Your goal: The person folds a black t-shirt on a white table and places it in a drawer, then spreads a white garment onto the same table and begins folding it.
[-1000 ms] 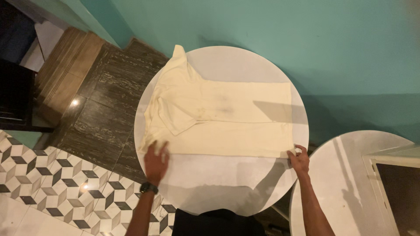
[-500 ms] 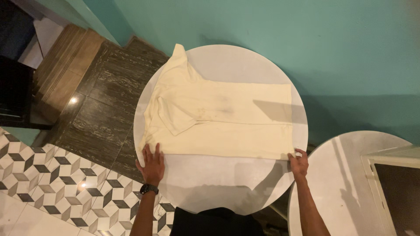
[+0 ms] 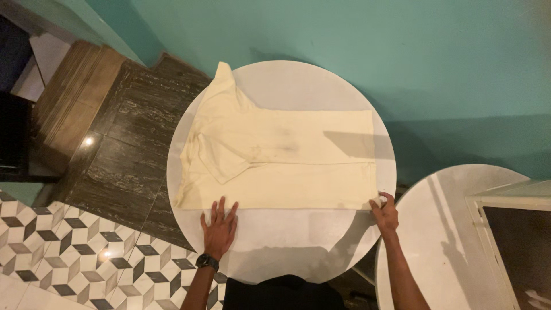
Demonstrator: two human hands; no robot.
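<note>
A pale yellow shirt [image 3: 287, 161] lies spread flat on a round white table [image 3: 287, 241], with one sleeve folded over its body and the other reaching the far left rim. My left hand [image 3: 219, 227] rests flat, fingers spread, on the tabletop at the shirt's near edge. It wears a dark wristwatch [image 3: 206, 262]. My right hand [image 3: 384, 212] pinches the shirt's near right corner at the table's rim.
A second round white table [image 3: 436, 241] stands close on the right with a framed panel [image 3: 516, 229] on it. A teal wall [image 3: 356, 40] runs behind. Dark stone steps [image 3: 126, 138] and patterned floor tiles [image 3: 69, 252] lie to the left.
My left hand slid right along the shirt's near edge, from its left corner toward the middle. My right hand kept its hold on the right corner. The camera view shifted slightly.
</note>
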